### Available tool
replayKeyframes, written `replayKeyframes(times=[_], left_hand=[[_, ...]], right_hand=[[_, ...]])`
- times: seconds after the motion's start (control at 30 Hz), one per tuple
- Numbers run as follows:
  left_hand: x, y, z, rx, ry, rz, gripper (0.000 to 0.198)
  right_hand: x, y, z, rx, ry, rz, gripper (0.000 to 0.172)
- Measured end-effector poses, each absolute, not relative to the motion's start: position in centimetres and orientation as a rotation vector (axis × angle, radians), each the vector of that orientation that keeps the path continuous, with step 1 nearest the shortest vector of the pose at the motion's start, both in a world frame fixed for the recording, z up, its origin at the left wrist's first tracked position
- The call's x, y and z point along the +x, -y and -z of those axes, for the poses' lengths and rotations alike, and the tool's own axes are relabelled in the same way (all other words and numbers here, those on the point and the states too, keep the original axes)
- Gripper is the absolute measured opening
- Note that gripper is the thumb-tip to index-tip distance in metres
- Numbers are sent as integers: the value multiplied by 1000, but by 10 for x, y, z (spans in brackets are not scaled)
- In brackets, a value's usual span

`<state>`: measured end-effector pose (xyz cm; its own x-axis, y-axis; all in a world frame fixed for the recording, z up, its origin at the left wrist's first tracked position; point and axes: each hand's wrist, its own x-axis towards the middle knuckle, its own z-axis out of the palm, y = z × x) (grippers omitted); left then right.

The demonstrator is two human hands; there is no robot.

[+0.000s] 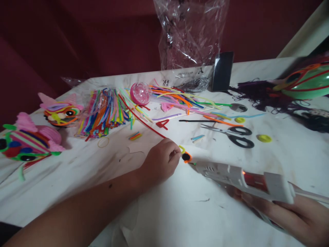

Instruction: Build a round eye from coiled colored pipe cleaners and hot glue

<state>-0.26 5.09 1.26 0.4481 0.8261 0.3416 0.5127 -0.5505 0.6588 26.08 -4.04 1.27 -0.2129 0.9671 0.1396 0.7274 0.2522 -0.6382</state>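
In the middle of the table my left hand (163,157) pinches a small craft eye (186,157), a black disc edged with orange and a yellow strip at its top. My right hand (285,209) grips a white hot glue gun (231,176) from below; a reddish light shows on its body. The gun's nozzle points left, close to the eye; whether they touch I cannot tell. A red pipe cleaner (144,123) runs down behind my left hand. Black-handled scissors (232,133) lie partly open beyond the gun.
Bundled pipe cleaners (105,113) lie at the back left, beside two decorated fish (31,140). Behind are a pink-based clear ball (141,93), a plastic bag (190,37) and an upright phone (222,72). A green balloon-like piece (308,84) is at the right.
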Motion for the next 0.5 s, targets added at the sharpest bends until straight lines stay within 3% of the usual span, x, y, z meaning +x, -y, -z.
replayKeyframes(times=[0.5], left_hand=[[-3,-50,-12,2242,-1119,-901,10]], right_hand=[[261,39,-14,-1533,1997,-627,22]])
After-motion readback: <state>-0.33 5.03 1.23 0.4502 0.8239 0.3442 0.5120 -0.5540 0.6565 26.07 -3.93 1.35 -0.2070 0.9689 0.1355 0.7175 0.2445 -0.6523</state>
